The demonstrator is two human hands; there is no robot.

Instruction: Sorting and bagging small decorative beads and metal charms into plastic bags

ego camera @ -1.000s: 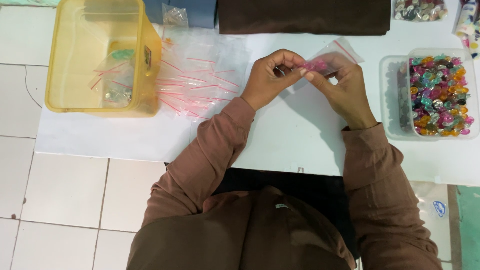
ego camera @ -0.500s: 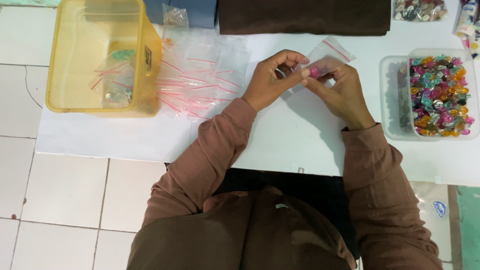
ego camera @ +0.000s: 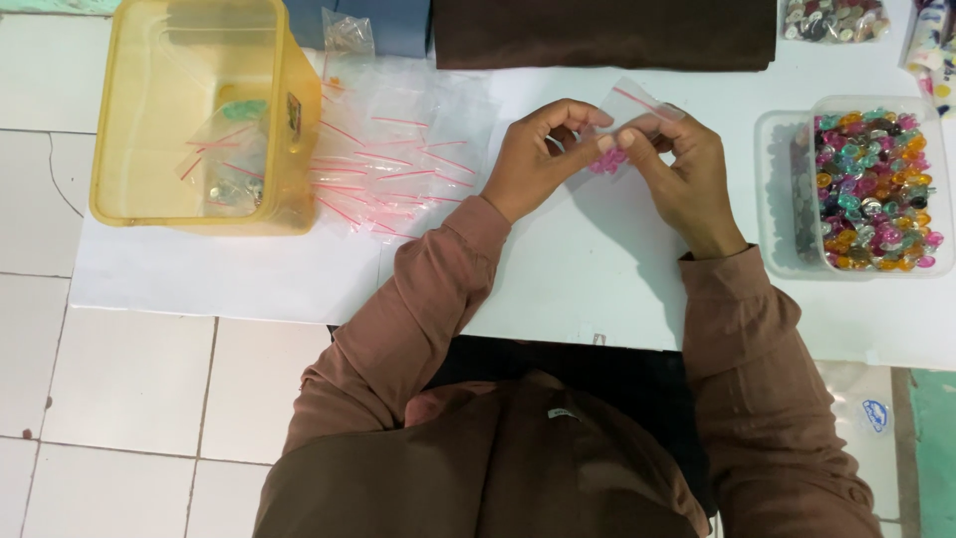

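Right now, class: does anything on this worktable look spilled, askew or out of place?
Nothing is spilled. The empty zip bags lie in a loose, overlapping heap beside the yellow tub, untidy rather than damaged. Both hands, left and right, hold one small bag; the beads stay inside their clear container.

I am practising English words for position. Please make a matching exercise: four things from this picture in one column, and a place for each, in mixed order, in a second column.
Things:
1. yellow tub
2. box of coloured beads
3. pile of empty zip bags
4. small bag with pink beads

Places:
A. at the right end of the white table
B. between the left hand and right hand
C. at the table's left end
D. flat on the table, beside the tub

Pairs: 1-C, 2-A, 3-D, 4-B
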